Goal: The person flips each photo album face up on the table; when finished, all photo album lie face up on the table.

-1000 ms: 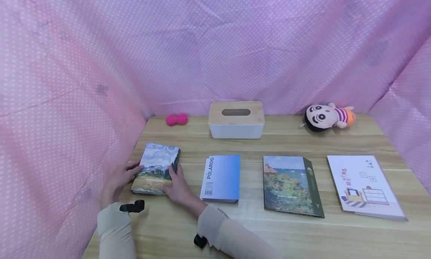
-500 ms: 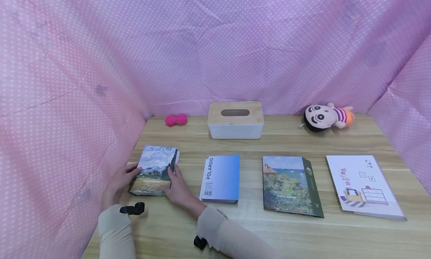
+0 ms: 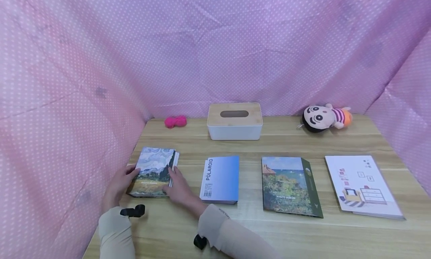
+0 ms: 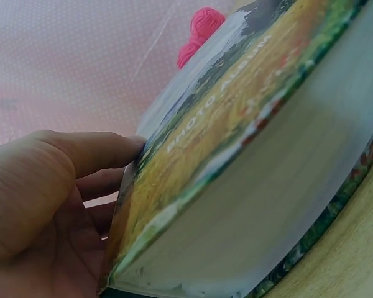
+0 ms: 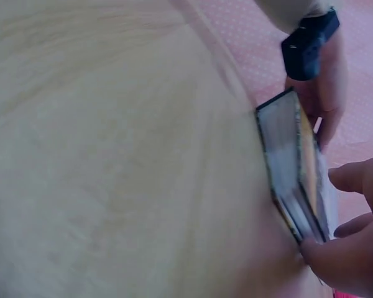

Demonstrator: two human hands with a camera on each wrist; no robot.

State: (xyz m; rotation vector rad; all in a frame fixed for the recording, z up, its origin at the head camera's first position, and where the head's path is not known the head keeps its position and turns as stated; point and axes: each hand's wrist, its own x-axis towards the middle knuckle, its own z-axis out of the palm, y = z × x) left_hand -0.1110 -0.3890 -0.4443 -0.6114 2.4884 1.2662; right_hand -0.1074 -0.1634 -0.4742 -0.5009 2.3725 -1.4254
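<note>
A thick photo album (image 3: 153, 173) with a painted wheat field and swirling sky on its cover lies at the table's left side. My left hand (image 3: 118, 184) holds its left edge; in the left wrist view the thumb (image 4: 105, 152) meets the cover's edge while the fingers lie along the spine. At the opposite edge, my right hand (image 3: 182, 189) grips the album, with one digit low against the page side and fingertips over the cover. White page edges show along the right side. The right wrist view is partly blurred there.
A blue Polaroid album (image 3: 220, 179) lies just right of my right hand. Farther right are a green-edged photo album (image 3: 286, 184) and a white illustrated album (image 3: 363, 186). Behind stand a tissue box (image 3: 235, 122), pink yarn (image 3: 176, 121) and a plush doll (image 3: 324, 118). Pink cloth (image 3: 67, 139) borders the left.
The photo album's top cover has shifted slightly left and toward me, and more of the white pages shows at its right edge. Both hands stay on it.
</note>
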